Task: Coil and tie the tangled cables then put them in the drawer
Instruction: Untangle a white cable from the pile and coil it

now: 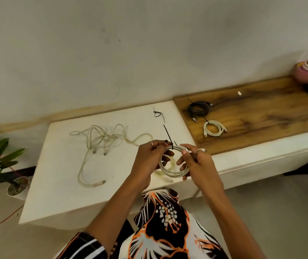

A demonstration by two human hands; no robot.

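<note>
Above the near edge of the white table (59,184), a coiled white cable (173,171) held upright between both hands, black zip tie (168,137) wrapped over its top, long tail pointing up and away. Left hand (149,157) nearer the tie, fingertips pinching it at the coil's top; right hand (196,161) curled round the coil's right side, steadying. Further left, on the table, the tangled cables (102,144), still loose.

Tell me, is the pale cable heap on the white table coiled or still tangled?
Tangled. The pale cable heap lies in loose, crossing loops on the white table, with no tie around it, unlike the coiled white cable on the wooden board.
</note>
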